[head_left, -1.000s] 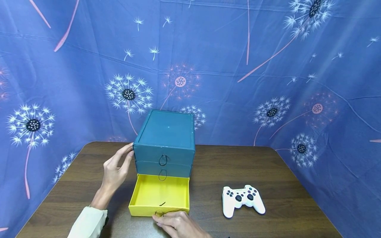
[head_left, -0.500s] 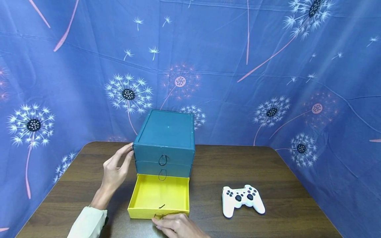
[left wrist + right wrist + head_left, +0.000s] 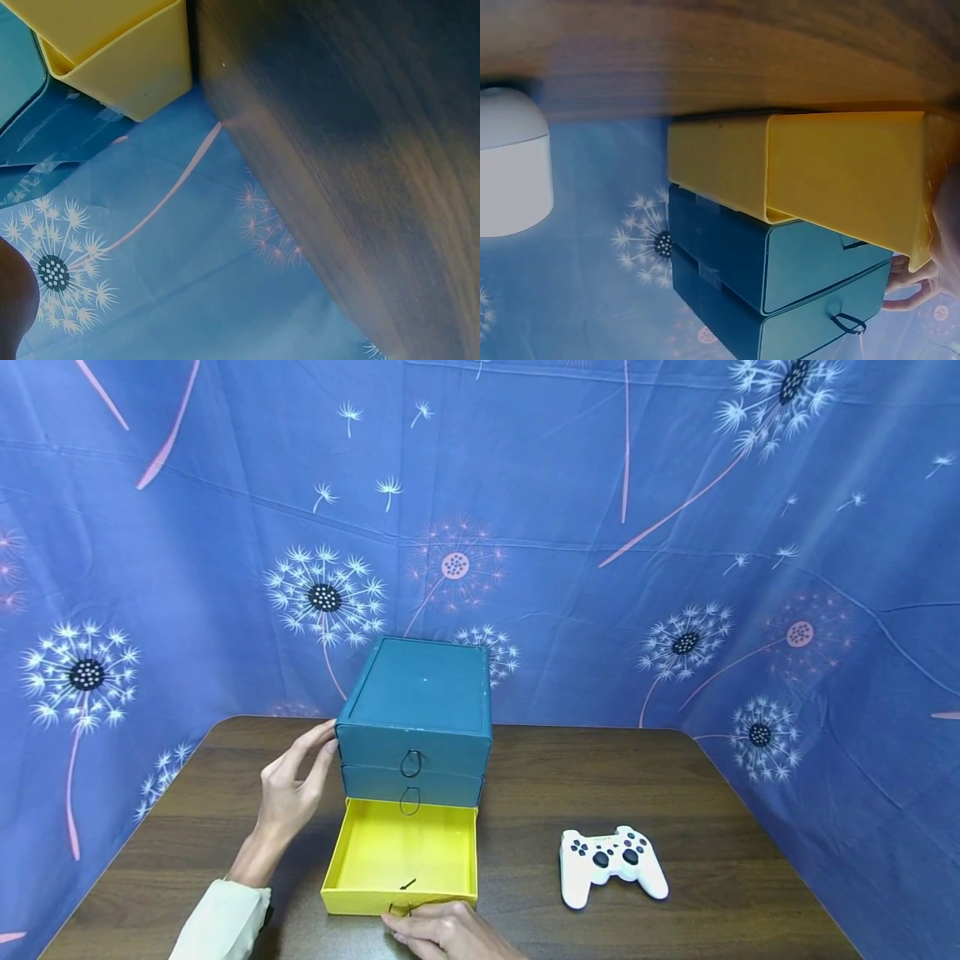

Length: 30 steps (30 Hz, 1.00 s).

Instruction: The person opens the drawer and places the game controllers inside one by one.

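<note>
A stack of teal drawers (image 3: 416, 685) stands on the wooden table, with wire loop pulls on its fronts. Below them the yellow drawer (image 3: 408, 843) is pulled out towards me. A short dark strip (image 3: 407, 884) shows near its front, inside. My left hand (image 3: 288, 793) rests its fingertips against the left side of the teal stack, fingers extended. At the yellow drawer's front, my right hand (image 3: 450, 931) pinches the dark loop pull (image 3: 400, 909); part of the loop is hidden by the fingers. The right wrist view shows this hand at the yellow front (image 3: 949, 225).
A white game controller (image 3: 613, 864) lies on the wooden table (image 3: 675, 793) to the right of the drawers. Behind the table hangs a blue cloth (image 3: 525, 468) with dandelion prints. Its rounded white grip (image 3: 514, 165) appears close up in the right wrist view.
The yellow drawer has slid slightly farther out towards me, with my right hand moving along at its front. My left hand stays against the teal stack.
</note>
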{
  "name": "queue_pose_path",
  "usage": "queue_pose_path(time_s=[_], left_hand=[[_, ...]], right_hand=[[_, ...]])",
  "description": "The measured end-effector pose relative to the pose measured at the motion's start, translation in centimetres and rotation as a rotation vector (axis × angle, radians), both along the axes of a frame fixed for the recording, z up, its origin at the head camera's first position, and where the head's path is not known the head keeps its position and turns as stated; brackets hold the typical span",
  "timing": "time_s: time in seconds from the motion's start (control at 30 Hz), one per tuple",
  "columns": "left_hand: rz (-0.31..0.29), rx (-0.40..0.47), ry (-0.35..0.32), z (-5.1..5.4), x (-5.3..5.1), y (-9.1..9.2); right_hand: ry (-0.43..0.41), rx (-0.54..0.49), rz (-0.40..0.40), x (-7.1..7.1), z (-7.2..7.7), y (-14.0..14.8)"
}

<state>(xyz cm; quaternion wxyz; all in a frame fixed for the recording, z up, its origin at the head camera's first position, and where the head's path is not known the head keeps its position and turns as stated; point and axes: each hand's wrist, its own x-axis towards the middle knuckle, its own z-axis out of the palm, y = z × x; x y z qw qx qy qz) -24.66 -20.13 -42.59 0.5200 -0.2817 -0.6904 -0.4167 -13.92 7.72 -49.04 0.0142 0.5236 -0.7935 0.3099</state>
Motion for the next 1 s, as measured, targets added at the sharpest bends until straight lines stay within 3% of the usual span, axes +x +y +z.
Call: queue_pose_path(time_s=[0.1,0.33,0.47,0.63,0.83,1.0], left_hand=[[-0.002,0.002,0.0,0.0,0.0,0.0],[0.002,0.002,0.005,-0.2,-0.1,0.1],[0.004,0.001,0.001,-0.2,-0.1,0.1],[0.004,0.005,0.002,-0.1,0.0,0.1],[0.014,0.008,0.01,0.0,0.0,0.2],[0.013,0.007,0.008,0.1,0.0,0.2]], right_hand=[[-0.013,-0.003,-0.014,0.1,0.0,0.0],[-0.15,0.052,-0.066,0.6,0.6,0.1],[-0.114,0.046,-0.073,1.0,1.0,0.3],[-0.051,-0.04,-0.085,1.6,1.6,0.8],[-0.094,-0.137,-0.07,2.1,2.3,1.6],[-0.036,-0.212,-0.064,2.3,2.6,2.5]])
